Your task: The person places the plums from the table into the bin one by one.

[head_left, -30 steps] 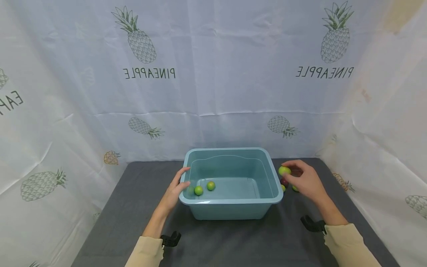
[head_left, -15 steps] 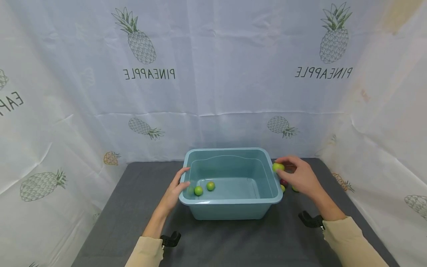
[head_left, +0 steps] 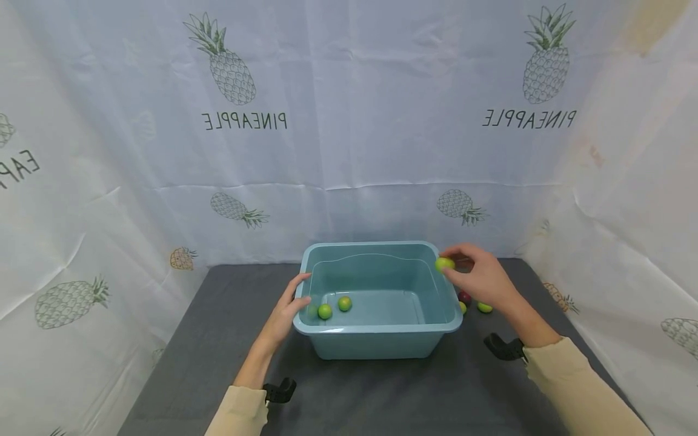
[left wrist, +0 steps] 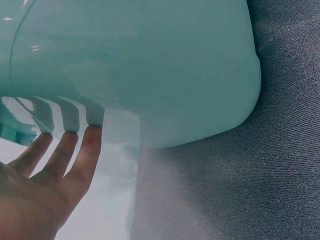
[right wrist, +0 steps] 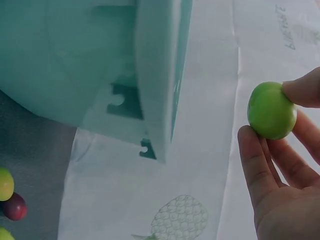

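Observation:
My right hand [head_left: 482, 278] pinches a small round green fruit [right wrist: 272, 110] between thumb and fingertips. It holds the fruit above the right rim of a pale blue-green plastic tub [head_left: 376, 346]. At the tub's left side, my left hand [head_left: 282, 313] grips the rim. In the left wrist view, three of its fingers [left wrist: 82, 160] touch the wall under the rim. On the tub's floor, near the left end, lie a green fruit [head_left: 325, 311] and another green fruit [head_left: 345, 303].
Right of the tub, a dark red fruit [right wrist: 15, 206] lies on the dark cloth [head_left: 229, 345] against a yellow-green one [right wrist: 5, 184]. Another green fruit [head_left: 484, 307] is close by. White curtains [head_left: 349, 133] with pineapple prints hang behind and at both sides.
My right hand has moved left and slightly up with the green fruit, from over the fruits on the cloth to the tub's right rim. My left hand and the tub have stayed put.

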`<state>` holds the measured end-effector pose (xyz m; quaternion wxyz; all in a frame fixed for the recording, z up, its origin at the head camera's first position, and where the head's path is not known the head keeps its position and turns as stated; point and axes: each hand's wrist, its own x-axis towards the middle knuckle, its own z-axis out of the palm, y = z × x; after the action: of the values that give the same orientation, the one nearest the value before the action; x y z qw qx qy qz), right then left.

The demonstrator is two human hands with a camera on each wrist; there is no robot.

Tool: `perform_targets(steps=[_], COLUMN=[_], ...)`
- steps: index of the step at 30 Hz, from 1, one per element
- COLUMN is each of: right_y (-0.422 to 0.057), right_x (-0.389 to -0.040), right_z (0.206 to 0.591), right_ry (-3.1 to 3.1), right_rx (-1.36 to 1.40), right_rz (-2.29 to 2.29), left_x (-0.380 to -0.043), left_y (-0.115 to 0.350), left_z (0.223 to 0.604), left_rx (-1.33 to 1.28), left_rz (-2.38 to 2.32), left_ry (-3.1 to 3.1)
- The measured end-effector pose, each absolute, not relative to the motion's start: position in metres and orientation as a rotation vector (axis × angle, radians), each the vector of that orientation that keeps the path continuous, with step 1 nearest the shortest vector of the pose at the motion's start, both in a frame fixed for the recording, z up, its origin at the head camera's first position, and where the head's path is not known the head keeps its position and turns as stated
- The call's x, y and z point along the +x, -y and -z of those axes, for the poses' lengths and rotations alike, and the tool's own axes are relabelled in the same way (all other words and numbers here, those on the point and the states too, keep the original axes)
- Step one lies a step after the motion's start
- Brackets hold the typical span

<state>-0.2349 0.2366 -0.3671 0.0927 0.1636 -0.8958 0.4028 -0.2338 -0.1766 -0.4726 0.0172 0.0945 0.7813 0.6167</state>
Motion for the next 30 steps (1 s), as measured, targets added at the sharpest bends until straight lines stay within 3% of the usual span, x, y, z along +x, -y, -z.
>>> perform_targets(steps=[30], right_y=[-0.191], right_x=[-0.264], right_z=[0.344], right_ry=[2.575], right_rx=[0.767], right_rz=[-1.22], left_x=[-0.233], left_y=[0.177], left_z=[0.471], left_rx=[0.274], left_rz=[-1.918], left_ry=[-2.425])
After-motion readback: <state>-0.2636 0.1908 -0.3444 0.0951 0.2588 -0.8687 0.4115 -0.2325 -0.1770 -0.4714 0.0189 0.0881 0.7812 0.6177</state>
